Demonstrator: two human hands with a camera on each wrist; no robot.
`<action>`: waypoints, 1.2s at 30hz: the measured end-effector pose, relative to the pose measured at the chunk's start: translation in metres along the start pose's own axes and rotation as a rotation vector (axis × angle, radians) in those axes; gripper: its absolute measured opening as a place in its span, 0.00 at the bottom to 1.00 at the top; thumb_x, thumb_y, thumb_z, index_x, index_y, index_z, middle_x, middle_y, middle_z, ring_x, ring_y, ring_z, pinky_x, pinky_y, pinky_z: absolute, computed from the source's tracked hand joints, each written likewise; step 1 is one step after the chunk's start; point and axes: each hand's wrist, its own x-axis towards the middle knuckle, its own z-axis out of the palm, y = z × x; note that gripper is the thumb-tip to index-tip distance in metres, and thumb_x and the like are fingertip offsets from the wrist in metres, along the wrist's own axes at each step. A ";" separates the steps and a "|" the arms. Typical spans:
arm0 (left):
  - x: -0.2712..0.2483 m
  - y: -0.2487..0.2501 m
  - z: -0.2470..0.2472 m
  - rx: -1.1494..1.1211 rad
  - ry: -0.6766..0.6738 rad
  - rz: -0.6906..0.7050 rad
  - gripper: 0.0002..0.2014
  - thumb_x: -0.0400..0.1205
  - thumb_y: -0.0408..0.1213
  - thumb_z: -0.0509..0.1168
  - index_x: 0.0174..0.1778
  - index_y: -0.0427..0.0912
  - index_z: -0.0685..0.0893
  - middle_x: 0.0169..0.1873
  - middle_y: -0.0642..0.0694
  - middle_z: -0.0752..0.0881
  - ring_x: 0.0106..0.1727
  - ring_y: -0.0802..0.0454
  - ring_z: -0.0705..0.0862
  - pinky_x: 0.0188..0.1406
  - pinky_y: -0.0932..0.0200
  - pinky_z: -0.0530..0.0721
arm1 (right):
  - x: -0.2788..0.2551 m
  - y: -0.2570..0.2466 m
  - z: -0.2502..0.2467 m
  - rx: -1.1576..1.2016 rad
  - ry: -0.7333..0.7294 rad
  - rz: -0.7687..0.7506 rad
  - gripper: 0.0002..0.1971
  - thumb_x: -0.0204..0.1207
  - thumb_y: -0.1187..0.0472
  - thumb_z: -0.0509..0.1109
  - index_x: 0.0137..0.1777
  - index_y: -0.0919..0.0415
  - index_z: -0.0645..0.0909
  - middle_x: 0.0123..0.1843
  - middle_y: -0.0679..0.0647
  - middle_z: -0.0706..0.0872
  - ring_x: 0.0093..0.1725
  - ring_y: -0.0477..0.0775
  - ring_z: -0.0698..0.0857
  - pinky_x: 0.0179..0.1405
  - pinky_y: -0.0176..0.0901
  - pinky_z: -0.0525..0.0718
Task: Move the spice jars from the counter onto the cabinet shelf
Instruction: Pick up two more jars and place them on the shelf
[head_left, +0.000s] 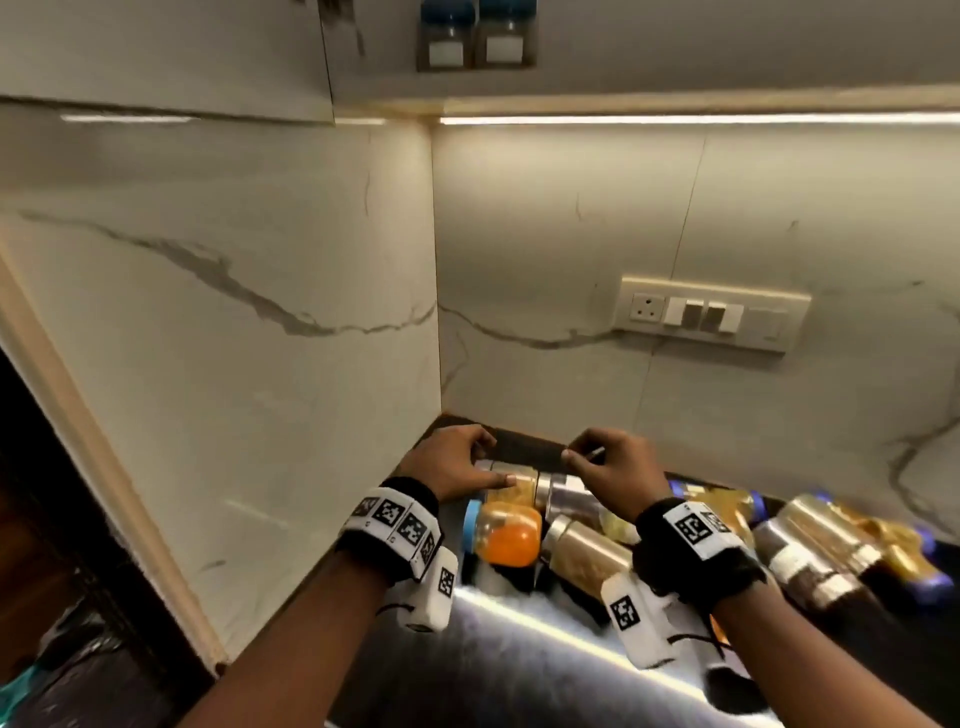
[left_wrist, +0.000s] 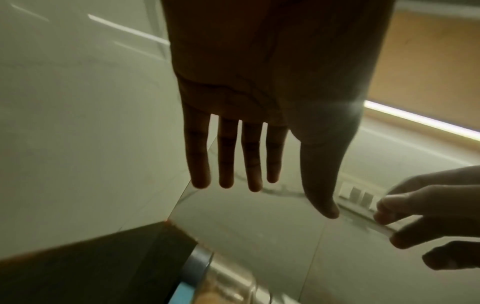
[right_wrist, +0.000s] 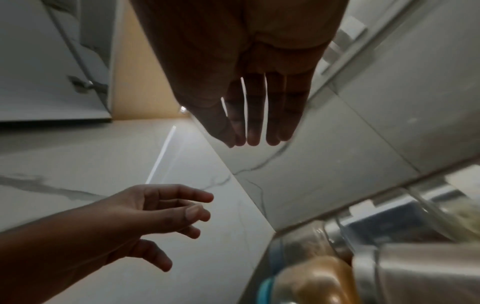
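Several spice jars lie and stand crowded in the counter corner. An orange-filled jar with a blue lid (head_left: 506, 535) lies on its side, beside a steel-lidded jar (head_left: 584, 553). My left hand (head_left: 496, 462) hovers over the back jars (head_left: 519, 486), and its thumb reaches the top of one. My right hand (head_left: 582, 454) hangs just above the neighbouring jars, holding nothing. In the wrist views the left hand (left_wrist: 278, 197) and the right hand (right_wrist: 254, 142) have straight, empty fingers. Two blue-lidded jars (head_left: 475, 36) stand on the cabinet shelf above.
More jars (head_left: 821, 551) lie in a heap on the dark counter (head_left: 519, 665) to the right. Marble walls close the corner at left and back. A switch plate (head_left: 711, 314) sits on the back wall. A light strip (head_left: 675, 120) runs under the cabinet.
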 end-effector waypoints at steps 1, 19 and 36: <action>0.006 -0.009 0.011 0.005 -0.040 -0.005 0.34 0.66 0.61 0.77 0.66 0.50 0.81 0.56 0.52 0.85 0.55 0.55 0.84 0.55 0.58 0.82 | 0.000 0.010 0.009 -0.009 0.001 0.017 0.05 0.74 0.55 0.75 0.44 0.56 0.87 0.40 0.49 0.89 0.41 0.49 0.87 0.42 0.40 0.83; 0.048 -0.092 0.105 0.085 -0.268 -0.018 0.48 0.55 0.53 0.84 0.70 0.49 0.71 0.62 0.47 0.70 0.61 0.45 0.78 0.60 0.44 0.83 | -0.006 0.105 0.094 -0.290 -0.086 0.240 0.22 0.66 0.47 0.73 0.59 0.51 0.79 0.59 0.52 0.85 0.60 0.57 0.82 0.60 0.57 0.80; 0.046 -0.109 0.067 0.161 -0.028 0.023 0.45 0.61 0.58 0.80 0.75 0.54 0.73 0.61 0.46 0.72 0.62 0.46 0.72 0.60 0.44 0.81 | 0.019 0.104 0.098 -0.113 0.009 0.143 0.14 0.72 0.55 0.73 0.57 0.55 0.81 0.55 0.54 0.84 0.56 0.58 0.82 0.57 0.56 0.82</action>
